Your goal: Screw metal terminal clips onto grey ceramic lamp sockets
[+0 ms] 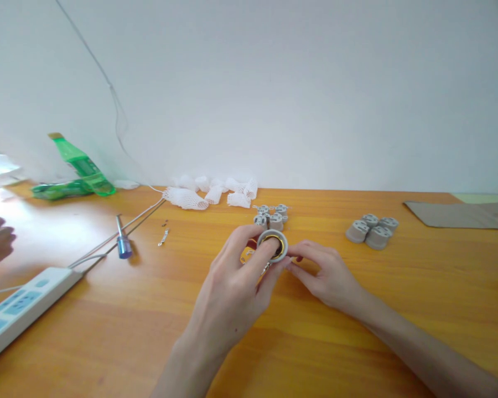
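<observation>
While both hands meet over the desk (108, 342), left hand (232, 287) grasps a grey lamp socket (273, 245), brass-lined mouth towards the camera. Right hand (327, 276) pinches the socket's lower right rim with its fingertips. Spare sockets (271, 216) just behind; screwdriver (122, 239) well left.

— You have nothing readable before you: the label on your green bottle (83, 165) is too blurred.
— Agreed. Your power strip (20, 307) and the lamp socket (273, 244) you hold show no legible letters or numbers either.
</observation>
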Motion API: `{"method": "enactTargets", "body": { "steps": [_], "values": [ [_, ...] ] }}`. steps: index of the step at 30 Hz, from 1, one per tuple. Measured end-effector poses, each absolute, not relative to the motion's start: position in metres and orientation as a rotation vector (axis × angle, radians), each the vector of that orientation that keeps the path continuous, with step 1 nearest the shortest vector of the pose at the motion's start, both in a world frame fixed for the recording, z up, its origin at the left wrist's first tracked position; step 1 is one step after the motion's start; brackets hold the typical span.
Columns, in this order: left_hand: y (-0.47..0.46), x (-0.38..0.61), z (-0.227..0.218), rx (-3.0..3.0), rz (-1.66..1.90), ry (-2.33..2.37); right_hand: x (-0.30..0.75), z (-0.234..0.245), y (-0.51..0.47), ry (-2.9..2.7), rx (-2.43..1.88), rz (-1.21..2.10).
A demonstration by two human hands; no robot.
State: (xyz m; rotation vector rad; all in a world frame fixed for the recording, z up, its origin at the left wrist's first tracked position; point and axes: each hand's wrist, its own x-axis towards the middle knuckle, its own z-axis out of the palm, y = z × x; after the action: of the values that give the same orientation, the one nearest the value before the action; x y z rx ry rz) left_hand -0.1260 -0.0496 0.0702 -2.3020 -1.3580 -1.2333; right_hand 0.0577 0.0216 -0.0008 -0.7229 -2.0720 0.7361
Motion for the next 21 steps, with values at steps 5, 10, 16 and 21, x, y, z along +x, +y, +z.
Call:
{"method": "enactTargets", "body": {
  "steps": [5, 10, 16, 21],
  "values": [
    [-0.0496, -0.1260, 0.0713, -2.307, -1.217, -1.353, 0.0581, -0.0016, 0.0222, -2.075, -0.726, 0.752],
    [-0.0493, -0.1257, 0.0722, -2.323, -1.247, -1.362, 0.0574, -0.0027, 0.0223, -2.060, -0.722, 0.753],
    [-0.0499, -0.1263, 0.0712, -2.336, -1.233, -1.387, 0.0565, -0.0040, 0.0216, -2.054, -0.722, 0.755],
    [-0.0497, -0.1261, 0.0719, -2.355, -1.214, -1.378, 0.0568, -0.0046, 0.0211, -2.052, -0.719, 0.759]
  ]
}}
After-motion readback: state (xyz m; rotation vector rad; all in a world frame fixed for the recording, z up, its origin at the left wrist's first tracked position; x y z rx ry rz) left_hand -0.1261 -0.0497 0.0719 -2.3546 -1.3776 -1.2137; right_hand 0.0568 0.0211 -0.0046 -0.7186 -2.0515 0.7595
